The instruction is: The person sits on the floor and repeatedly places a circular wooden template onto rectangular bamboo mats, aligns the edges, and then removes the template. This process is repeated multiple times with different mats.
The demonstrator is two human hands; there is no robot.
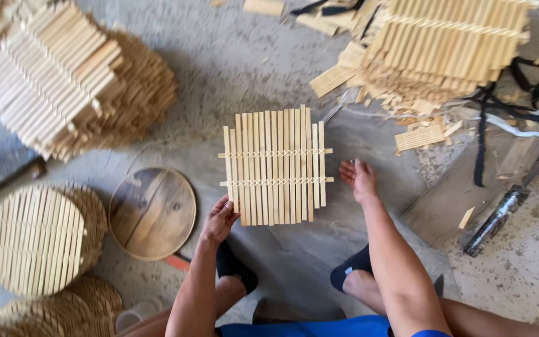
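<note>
Centrally, the left hand (pixel 219 219) is gripping the slat mat's (pixel 276 165) near-left corner; the right hand (pixel 358 180) is hovering open beside its right edge.

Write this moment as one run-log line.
left hand: grips slat mat corner | right hand: open, beside mat | mat: flat on floor | round wooden disc: left

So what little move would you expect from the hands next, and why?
Probably the right hand closes on the slat mat's free edge. It lies open on the floor just beside the mat, while the left hand already grips the lower left corner; one corner alone hardly steadies such a wide mat.
</note>
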